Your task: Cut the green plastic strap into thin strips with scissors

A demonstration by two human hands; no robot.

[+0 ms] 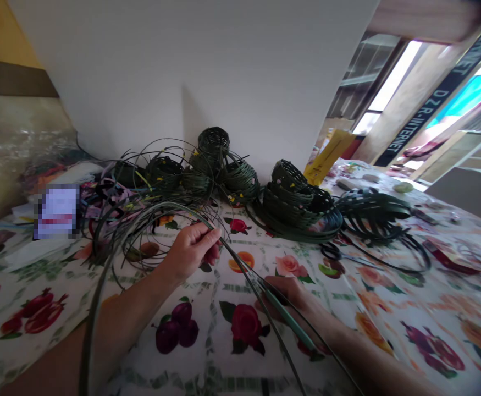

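Observation:
My left hand (191, 248) is closed in a pinch on a long dark green weaving strand (158, 212) that loops up from the table and back toward me. My right hand (286, 297) lies low on the flowered tablecloth (224, 330), fingers closed around a teal-handled tool (283, 314) that points toward the strands crossing just above it. Several dark green strands run between both hands and down past my right forearm.
Several small dark green woven baskets (298, 201) stand along the white wall, with a tangle of loose strands (128, 220) at the left. Black scissors (339, 254) lie on the cloth at the right. A half-woven piece (372, 212) sits further right.

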